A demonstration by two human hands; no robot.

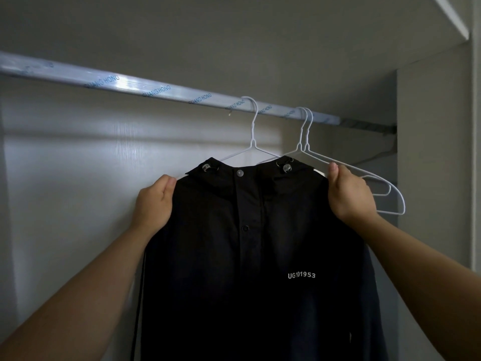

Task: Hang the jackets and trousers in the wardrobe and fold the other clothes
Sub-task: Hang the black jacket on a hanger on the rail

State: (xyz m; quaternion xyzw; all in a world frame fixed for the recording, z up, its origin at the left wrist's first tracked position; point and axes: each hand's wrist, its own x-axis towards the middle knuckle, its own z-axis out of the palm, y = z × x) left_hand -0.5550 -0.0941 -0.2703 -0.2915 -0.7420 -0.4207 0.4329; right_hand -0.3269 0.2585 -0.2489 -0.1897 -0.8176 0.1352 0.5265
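Holding with both: left grip (153, 201) curled round the near shoulder of the black jacket (247, 256), right grip (348, 196) curled round the other shoulder. Impossible to tell whether also pinching wire under the cloth.

Working inside the wardrobe (78, 178), close to its pale back wall. Little to fear there beyond brushing the cloth against it.

Up top, hooking over a rail (156, 87) wrapped in slick printed film. Likely to let a hook slide sideways under an uneven tug, so best released evenly on both sides.

Hung from that rail by a white wire hanger (253, 126), front facing out, collar at the hanger's neck. Looks heavy for such thin wire. Could sag to one side or slip off if not seated squarely before letting go. On the left, showing a bare stretch of wire between collar and shoulder, so perhaps not fully seated there.

Just beside on the right, crowded by two spare hangers (390, 194) hooked close together on the same rail and passing right behind the right grip. Easy to snag or drag along when pulling away. Cannot tell whether touching.

Down the left edge, trailing a thin cord (142, 282), liable to catch on a wrist. At the collar, fitted with clear toggles (287, 168), apt to hook on a neighbouring wire.
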